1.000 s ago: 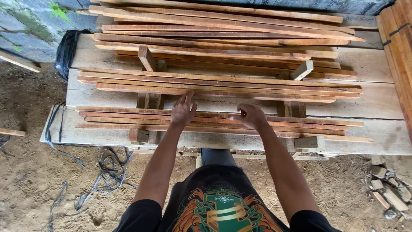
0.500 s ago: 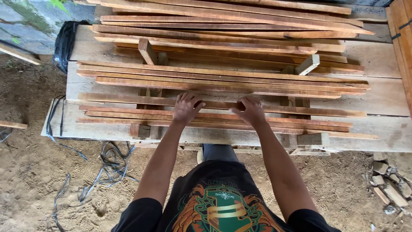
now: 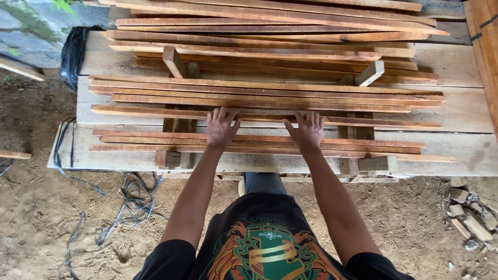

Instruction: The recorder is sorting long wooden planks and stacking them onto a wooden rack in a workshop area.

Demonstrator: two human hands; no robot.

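Long thin reddish wooden slats lie in rows across short wooden cross blocks on a bench of pale planks [image 3: 456, 150]. My left hand [image 3: 221, 127] and my right hand [image 3: 307, 129] lie flat, fingers spread, with fingertips on one single slat [image 3: 363, 122] that lies between the near row of slats [image 3: 155, 140] and the middle row [image 3: 259, 93]. Neither hand grips anything. More slats [image 3: 259, 31] are stacked at the back of the bench.
A black plastic bag [image 3: 72, 54] hangs at the bench's left end. Dark straps [image 3: 129, 199] lie on the sandy ground at the left. Stone rubble [image 3: 467, 218] sits at the lower right. Stacked boards [image 3: 485, 46] stand at the right edge.
One slat has moved away from me, out of the near row toward the middle row. Both hands went forward with it and now lie flat with fingers spread.
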